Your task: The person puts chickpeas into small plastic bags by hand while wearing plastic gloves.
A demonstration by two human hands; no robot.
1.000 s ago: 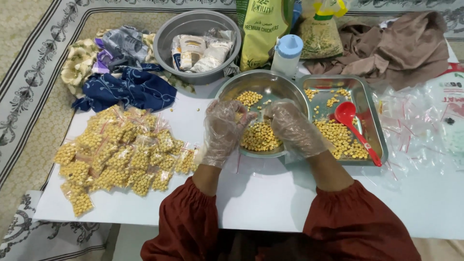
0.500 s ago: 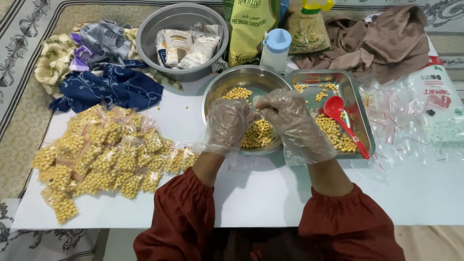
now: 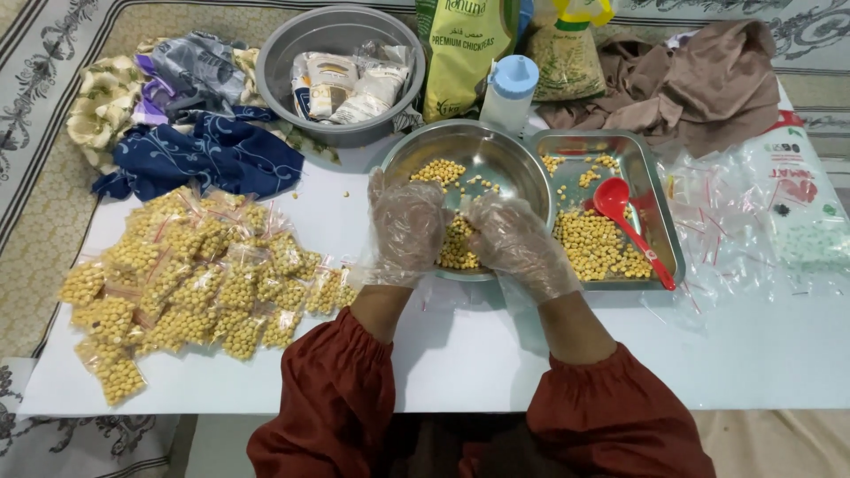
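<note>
Your left hand point(image 3: 407, 226) and right hand point(image 3: 522, 243), both in clear plastic gloves, are pinched on a small clear plastic bag of yellow chickpeas point(image 3: 459, 241) over the round steel bowl point(image 3: 496, 155) on the white tabletop point(image 3: 478, 345). Judgement: light, floppy, slippery; pinch the mouth edges. Long axis probably toward you; mouth direction hidden.

Small clear bag point(image 3: 458, 243) of chickpeas (pale yellow), upright over steel bowl point(image 3: 496, 159).
</note>
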